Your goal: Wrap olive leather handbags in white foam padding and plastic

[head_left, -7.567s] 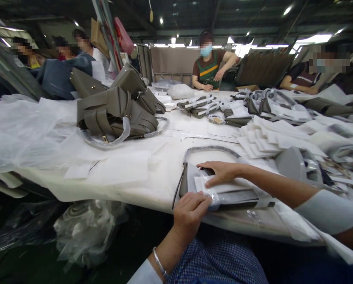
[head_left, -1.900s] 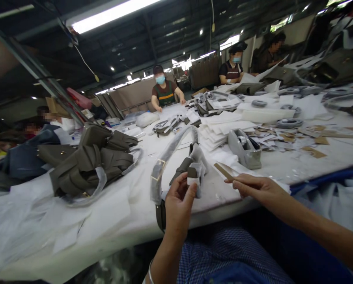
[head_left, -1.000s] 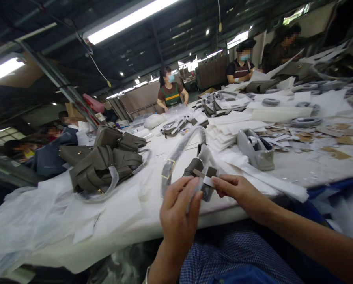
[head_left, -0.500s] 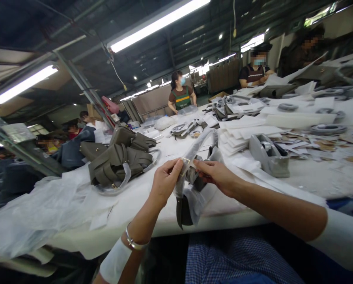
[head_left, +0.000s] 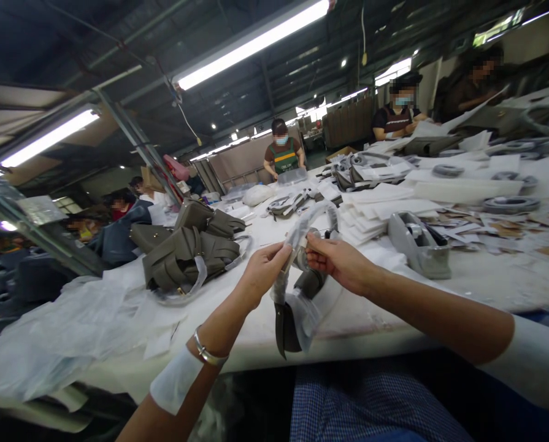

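A dark grey strap [head_left: 285, 325] partly wrapped in clear plastic rises in a loop above the near edge of the white table [head_left: 237, 319]. My left hand [head_left: 265, 270] pinches its wrapped part from the left. My right hand [head_left: 336, 261] is closed at the right side of the loop, thumb and forefinger pressed together on the wrapped strap. The strap's pointed dark end hangs down at the table edge. Fine details between the fingertips are too small to tell.
Dark grey bags [head_left: 186, 258] are piled to the left, with crumpled plastic sheets [head_left: 72, 331] nearer. A grey tape dispenser [head_left: 416, 245], paper pieces and coiled straps lie right. Co-workers [head_left: 283, 153] sit or stand across the table.
My right hand has risen slightly and the strap has turned a little between my hands. The co-worker across the table now faces down toward a plastic sheet.
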Action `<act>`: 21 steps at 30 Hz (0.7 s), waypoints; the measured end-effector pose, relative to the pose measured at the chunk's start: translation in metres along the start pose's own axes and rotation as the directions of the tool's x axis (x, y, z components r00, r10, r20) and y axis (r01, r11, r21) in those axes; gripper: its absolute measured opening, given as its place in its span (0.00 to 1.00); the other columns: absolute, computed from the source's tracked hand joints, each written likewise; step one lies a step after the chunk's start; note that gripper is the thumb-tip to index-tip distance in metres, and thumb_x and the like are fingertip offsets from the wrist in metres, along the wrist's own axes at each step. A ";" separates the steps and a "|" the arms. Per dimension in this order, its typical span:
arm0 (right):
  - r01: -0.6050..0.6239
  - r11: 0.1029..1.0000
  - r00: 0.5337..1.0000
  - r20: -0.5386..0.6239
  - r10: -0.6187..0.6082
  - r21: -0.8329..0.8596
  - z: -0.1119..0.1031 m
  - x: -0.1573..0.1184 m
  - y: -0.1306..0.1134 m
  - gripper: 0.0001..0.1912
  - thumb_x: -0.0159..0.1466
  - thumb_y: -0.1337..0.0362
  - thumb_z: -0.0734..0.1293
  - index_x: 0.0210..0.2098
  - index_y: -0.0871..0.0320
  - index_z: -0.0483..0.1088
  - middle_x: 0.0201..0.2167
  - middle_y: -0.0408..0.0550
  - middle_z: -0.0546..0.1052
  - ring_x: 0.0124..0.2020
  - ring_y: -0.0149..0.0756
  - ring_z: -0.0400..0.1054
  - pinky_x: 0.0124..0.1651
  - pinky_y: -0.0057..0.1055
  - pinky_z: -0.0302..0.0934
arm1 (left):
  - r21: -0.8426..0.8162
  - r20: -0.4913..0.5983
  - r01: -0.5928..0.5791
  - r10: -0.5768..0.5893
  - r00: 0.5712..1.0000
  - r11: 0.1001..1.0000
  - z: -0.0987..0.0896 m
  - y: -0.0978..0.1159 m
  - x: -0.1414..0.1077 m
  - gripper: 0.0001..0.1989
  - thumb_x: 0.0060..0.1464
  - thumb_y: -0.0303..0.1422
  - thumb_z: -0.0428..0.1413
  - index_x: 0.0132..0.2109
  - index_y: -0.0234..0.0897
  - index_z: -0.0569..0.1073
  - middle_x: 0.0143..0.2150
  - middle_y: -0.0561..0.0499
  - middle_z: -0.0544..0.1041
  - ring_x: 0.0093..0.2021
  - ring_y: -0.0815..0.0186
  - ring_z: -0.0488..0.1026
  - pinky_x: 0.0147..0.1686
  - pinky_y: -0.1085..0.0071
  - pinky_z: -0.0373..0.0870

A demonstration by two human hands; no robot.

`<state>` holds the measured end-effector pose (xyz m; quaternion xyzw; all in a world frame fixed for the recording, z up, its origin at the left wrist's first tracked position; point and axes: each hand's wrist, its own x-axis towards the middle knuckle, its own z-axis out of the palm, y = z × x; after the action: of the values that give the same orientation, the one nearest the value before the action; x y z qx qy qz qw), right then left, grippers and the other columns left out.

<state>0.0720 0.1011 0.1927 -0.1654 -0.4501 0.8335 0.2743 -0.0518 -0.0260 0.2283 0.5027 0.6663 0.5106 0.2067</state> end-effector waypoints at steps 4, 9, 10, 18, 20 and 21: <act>0.037 0.998 0.997 0.069 -0.033 -0.053 0.004 -0.005 -0.006 0.20 0.58 0.47 0.74 0.29 0.60 0.75 0.32 0.49 0.77 0.33 0.32 0.70 0.39 0.26 0.70 | 0.247 -0.055 -0.129 0.147 0.988 0.960 0.002 0.002 0.000 0.16 0.63 0.41 0.51 0.44 0.40 0.81 0.38 0.50 0.80 0.45 0.59 0.74 0.48 0.68 0.67; 0.077 0.983 0.996 0.047 -0.071 -0.167 0.012 -0.012 -0.010 0.17 0.54 0.52 0.77 0.32 0.59 0.77 0.34 0.48 0.77 0.32 0.31 0.68 0.40 0.28 0.68 | 0.411 -0.066 -0.260 0.313 0.948 0.874 0.011 0.002 -0.006 0.15 0.64 0.37 0.49 0.46 0.41 0.79 0.41 0.48 0.79 0.45 0.59 0.74 0.48 0.67 0.67; 0.080 0.980 0.997 0.032 -0.076 -0.184 0.013 -0.013 -0.010 0.17 0.54 0.52 0.77 0.33 0.60 0.78 0.34 0.48 0.77 0.32 0.31 0.67 0.39 0.28 0.68 | 0.398 -0.062 -0.271 0.321 0.945 0.876 0.013 0.002 -0.007 0.14 0.64 0.37 0.49 0.45 0.41 0.79 0.42 0.47 0.79 0.45 0.59 0.74 0.48 0.66 0.67; 0.134 0.980 0.991 0.016 -0.133 -0.147 0.016 -0.019 -0.001 0.17 0.54 0.50 0.76 0.29 0.60 0.77 0.30 0.44 0.75 0.33 0.30 0.66 0.43 0.28 0.64 | -0.472 -0.096 0.081 -0.143 0.985 0.878 0.021 0.003 -0.008 0.29 0.53 0.43 0.64 0.58 0.38 0.69 0.45 0.46 0.80 0.39 0.65 0.76 0.40 0.71 0.70; 0.131 0.980 0.991 0.034 -0.127 -0.148 0.016 -0.021 0.001 0.18 0.54 0.50 0.76 0.30 0.59 0.78 0.31 0.45 0.76 0.34 0.30 0.67 0.44 0.29 0.64 | -0.484 -0.053 0.081 -0.122 0.991 0.871 0.021 0.003 -0.008 0.23 0.52 0.45 0.64 0.50 0.36 0.75 0.40 0.49 0.79 0.35 0.68 0.75 0.36 0.74 0.69; 0.123 0.980 0.992 0.045 -0.117 -0.157 0.016 -0.021 0.001 0.18 0.55 0.49 0.76 0.31 0.59 0.78 0.32 0.46 0.76 0.34 0.31 0.67 0.44 0.29 0.64 | -0.464 -0.038 0.071 -0.100 0.994 0.883 0.021 0.003 -0.009 0.20 0.53 0.47 0.63 0.46 0.36 0.77 0.37 0.50 0.79 0.34 0.69 0.73 0.34 0.75 0.68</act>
<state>0.0797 0.0777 0.2007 -0.1444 -0.5294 0.7796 0.3018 -0.0306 -0.0238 0.2209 0.3935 0.5534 0.6595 0.3224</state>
